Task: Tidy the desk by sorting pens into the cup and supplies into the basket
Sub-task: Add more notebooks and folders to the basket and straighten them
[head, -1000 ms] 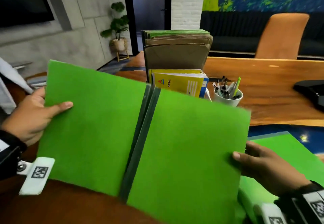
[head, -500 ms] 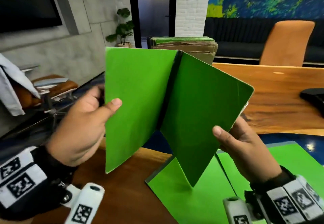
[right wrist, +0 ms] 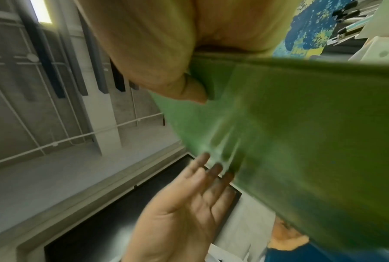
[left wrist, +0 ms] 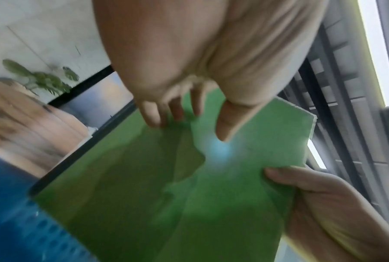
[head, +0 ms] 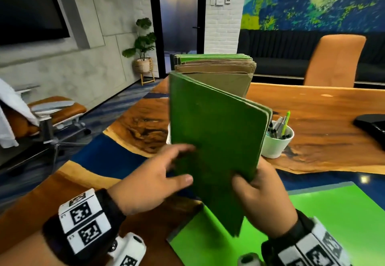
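Right hand [head: 258, 199] pinches the folded green folder [head: 212, 140] upright by its lower edge above the desk [head: 312, 109], left hand [head: 154, 184] flat with fingers spread steadying its face, seemingly lining it up for the file stack [head: 216, 67] beside the pen cup [head: 275, 142].

An office: wooden desk [head: 312, 107], file rack of folders [head: 216, 65], orange chair [head: 335, 59], wall screen [head: 27, 9].

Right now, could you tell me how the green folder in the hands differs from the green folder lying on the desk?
The held folder stands upright off the desk; the lying folder rests flat on the desk. The held folder is gripped at its lower edge by the right hand, with the left hand open against its face; nothing grips the lying folder. The held folder looks darker, the lying one brighter. Both are green.
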Action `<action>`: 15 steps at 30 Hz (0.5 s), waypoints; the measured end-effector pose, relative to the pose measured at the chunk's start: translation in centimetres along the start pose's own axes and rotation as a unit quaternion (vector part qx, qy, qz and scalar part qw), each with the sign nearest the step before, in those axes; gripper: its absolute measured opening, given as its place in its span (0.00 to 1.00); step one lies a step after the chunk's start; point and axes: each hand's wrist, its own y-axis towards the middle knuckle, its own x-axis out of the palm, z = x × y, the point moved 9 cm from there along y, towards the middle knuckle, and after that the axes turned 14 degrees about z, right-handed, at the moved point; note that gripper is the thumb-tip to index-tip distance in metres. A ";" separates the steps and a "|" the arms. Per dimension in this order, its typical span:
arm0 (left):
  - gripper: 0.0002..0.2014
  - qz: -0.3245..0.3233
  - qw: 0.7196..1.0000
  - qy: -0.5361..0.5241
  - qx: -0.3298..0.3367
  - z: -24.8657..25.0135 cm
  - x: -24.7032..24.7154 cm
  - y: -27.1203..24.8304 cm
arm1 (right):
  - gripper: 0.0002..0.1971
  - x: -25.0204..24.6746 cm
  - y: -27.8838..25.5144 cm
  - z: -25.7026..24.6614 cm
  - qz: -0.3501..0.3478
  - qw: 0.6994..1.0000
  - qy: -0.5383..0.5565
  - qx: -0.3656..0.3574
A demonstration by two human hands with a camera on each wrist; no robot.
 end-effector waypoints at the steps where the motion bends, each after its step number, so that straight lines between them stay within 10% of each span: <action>1: 0.34 0.086 0.996 -0.004 -0.017 -0.6 -2.2 1.2 | 0.23 -0.3 1.0 -0.2 0.003 1.000 0.024 0.004; 4: 0.46 0.224 0.964 -0.102 -0.101 -2.4 -7.6 4.5 | 0.22 -0.1 4.7 -1.4 -0.024 0.993 0.115 0.023; 7: 0.26 0.193 0.965 -0.131 -0.125 -2.2 -9.6 7.3 | 0.20 1.1 10.0 -1.6 -0.040 0.994 0.102 0.021; 11: 0.17 0.249 0.948 -0.143 -0.134 -1.4 -15.9 10.6 | 0.29 2.6 18.6 0.9 -0.068 0.992 -0.101 -0.029; 15: 0.14 0.318 0.928 -0.180 -0.073 2.2 -24.1 13.9 | 0.44 4.0 25.2 3.8 -0.063 0.912 -0.387 -0.121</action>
